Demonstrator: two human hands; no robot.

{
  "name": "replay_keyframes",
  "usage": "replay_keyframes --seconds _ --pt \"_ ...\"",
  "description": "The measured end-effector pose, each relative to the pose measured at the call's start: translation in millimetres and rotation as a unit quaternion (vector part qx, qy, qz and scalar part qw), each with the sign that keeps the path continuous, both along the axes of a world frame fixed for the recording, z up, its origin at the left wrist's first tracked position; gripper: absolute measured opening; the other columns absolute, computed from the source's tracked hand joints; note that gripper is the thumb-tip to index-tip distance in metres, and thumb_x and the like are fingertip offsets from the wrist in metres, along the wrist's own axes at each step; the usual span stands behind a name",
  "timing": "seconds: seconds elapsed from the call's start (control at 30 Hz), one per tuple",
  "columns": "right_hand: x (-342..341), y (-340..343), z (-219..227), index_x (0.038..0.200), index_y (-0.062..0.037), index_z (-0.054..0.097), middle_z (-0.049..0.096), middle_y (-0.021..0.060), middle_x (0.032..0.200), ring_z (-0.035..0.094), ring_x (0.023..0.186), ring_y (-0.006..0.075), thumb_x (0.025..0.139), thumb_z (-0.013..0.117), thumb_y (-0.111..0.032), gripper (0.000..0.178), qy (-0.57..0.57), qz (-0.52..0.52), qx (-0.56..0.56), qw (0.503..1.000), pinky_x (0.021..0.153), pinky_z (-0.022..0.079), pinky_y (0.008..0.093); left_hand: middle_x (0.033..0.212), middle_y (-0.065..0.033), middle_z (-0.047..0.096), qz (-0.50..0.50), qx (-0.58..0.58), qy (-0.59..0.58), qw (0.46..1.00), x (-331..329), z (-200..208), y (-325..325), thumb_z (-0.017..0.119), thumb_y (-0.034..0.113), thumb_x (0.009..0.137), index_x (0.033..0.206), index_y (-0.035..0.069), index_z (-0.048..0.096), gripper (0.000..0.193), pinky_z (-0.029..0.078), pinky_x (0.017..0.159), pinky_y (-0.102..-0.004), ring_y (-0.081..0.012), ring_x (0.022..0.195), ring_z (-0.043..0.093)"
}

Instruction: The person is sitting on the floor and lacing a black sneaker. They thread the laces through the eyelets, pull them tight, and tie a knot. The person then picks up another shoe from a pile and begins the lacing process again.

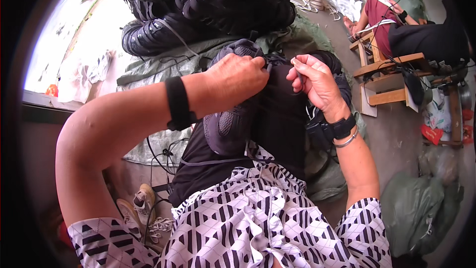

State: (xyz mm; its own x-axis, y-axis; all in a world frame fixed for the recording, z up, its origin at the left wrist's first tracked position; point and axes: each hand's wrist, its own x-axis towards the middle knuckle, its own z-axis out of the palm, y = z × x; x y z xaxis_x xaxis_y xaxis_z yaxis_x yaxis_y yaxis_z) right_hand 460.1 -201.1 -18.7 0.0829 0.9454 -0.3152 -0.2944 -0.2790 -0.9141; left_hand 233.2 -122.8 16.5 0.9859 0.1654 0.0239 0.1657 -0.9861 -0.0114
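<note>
Concrete floor [396, 134], cluttered; pile of dark shoe uppers [208, 5] at far centre on a grey-green tarp [163, 69], wooden stool [386, 77] at far right with another person [421, 34] seated beyond it. Pale sneakers [141, 208] on floor near left. Wearer in black-and-white patterned top [248, 218], dark cloth over lap. Left hand [238, 77], black band on the wrist, clenched over top of a dark grey mesh shoe upper [233, 119] held on the lap at centre. Right hand [315, 82], black watch and metal bangle at wrist, fingers pinched on something thin, looks like needle or thread, too small to tell, just right of the upper's top edge. Thin dark cord [218, 161] runs across lap below shoe.
</note>
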Motion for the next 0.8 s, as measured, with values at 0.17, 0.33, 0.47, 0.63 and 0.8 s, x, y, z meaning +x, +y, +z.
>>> replay_keyframes --seconds 0.17,0.33,0.47,0.63,0.8 --pt "-3.4 2.3 -3.4 0.105 -0.0052 0.055 0.068 0.0089 0.080 0.063 0.059 0.0105 0.094 0.062 -0.021 0.020 -0.007 0.024 -0.008 1.000 0.057 0.053 0.0241 0.079 -0.0049 0.056 -0.020 0.190 0.108 0.976 15.4 4.8 -30.0 0.069 0.016 0.065 0.077 0.007 0.068 0.015 0.045 0.056 -0.0321 -0.0187 0.076 0.058" --pt "-5.8 -0.7 -0.9 0.104 -0.0045 0.056 0.068 0.0097 0.080 0.063 0.058 0.0104 0.094 0.062 -0.020 0.019 -0.014 0.017 0.000 1.000 0.056 0.053 0.0232 0.076 -0.0024 0.055 -0.042 0.254 0.133 0.957 21.9 0.3 -31.9 0.068 0.019 0.066 0.078 0.007 0.069 0.017 0.041 0.056 -0.0285 -0.0162 0.069 0.057" --pt "-6.0 -0.7 -0.8 0.102 -0.0025 0.058 0.067 0.0090 0.077 0.062 0.057 0.0099 0.093 0.062 -0.019 0.020 -0.051 0.018 0.018 0.998 0.052 0.050 0.0217 0.087 -0.0084 0.054 -0.011 -0.066 -0.025 0.997 8.4 -3.1 3.2 0.063 0.015 0.079 0.090 0.006 0.058 0.015 0.047 0.068 -0.0360 -0.0260 0.075 0.059" --pt "-35.7 15.6 21.4 0.092 -0.0017 0.062 0.065 0.0057 0.069 0.059 0.052 0.0091 0.089 0.063 -0.012 0.011 -0.236 0.149 0.019 0.960 0.045 0.047 0.0212 0.092 -0.0085 0.054 -0.011 -0.059 -0.018 0.998 -5.3 -10.0 0.6 0.066 0.021 0.082 0.091 0.007 0.058 0.019 0.045 0.084 -0.0383 -0.0251 0.090 0.059" --pt "-46.2 29.9 21.0 0.082 0.0007 0.065 0.062 0.0035 0.064 0.058 0.053 0.0082 0.085 0.064 -0.009 0.010 -0.288 0.181 0.017 0.940 0.047 0.048 0.0231 0.080 -0.0031 0.055 -0.006 -0.108 -0.113 0.988 -6.3 -17.1 2.4 0.070 0.022 0.077 0.082 0.009 0.060 0.018 0.049 0.071 -0.0367 -0.0224 0.084 0.059"
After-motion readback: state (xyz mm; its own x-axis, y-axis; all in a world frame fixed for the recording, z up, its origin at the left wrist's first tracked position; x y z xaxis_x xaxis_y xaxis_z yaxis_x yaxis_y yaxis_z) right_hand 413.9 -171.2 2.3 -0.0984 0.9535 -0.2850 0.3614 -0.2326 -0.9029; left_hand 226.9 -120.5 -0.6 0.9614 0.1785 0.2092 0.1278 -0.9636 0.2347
